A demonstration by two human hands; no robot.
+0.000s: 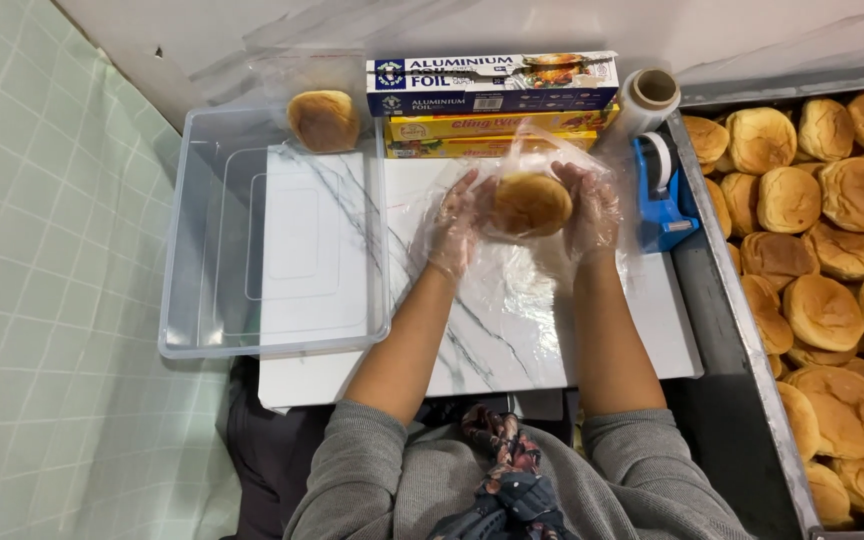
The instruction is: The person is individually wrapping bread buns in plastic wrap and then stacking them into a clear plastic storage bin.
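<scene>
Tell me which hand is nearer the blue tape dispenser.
Right. The right hand holds the bun just beside the tape dispenser; the left hand is on the bun's far side.

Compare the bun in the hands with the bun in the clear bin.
The held bun sits between the left hand and right hand, with plastic film partly around it; the bin bun lies untouched in the clear bin's far corner. Both are round and golden-brown.

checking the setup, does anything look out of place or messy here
Little stands out. One wrapped round brown bun sits alone in the far corner of the clear plastic tub. Both hands hold another bun in clear film. Nothing looks spilled or damaged.
</scene>
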